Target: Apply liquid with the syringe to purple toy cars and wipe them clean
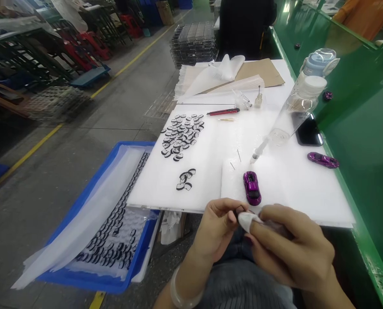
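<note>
My left hand (215, 229) pinches a small dark piece (239, 210) between thumb and fingertips, just past the table's near edge. Against it, my right hand (294, 244) is closed, with a white finger cover (248, 220) on one fingertip. Whatever lies inside the right hand's grip is hidden. A purple toy car (252, 188) rests on the white foam sheet (207, 180) just beyond both hands. To the left lie a small group of black-edged clear pieces (185, 180) and a larger spread of the same kind (182, 135).
A syringe (258, 151), red utility knife (223, 112), clear bottles (296, 109), phone (309, 131) and second purple car (323, 160) are on the table. At left, a blue tray (114, 286) holds rows of black-edged pieces. A green wall (358, 120) borders the right side.
</note>
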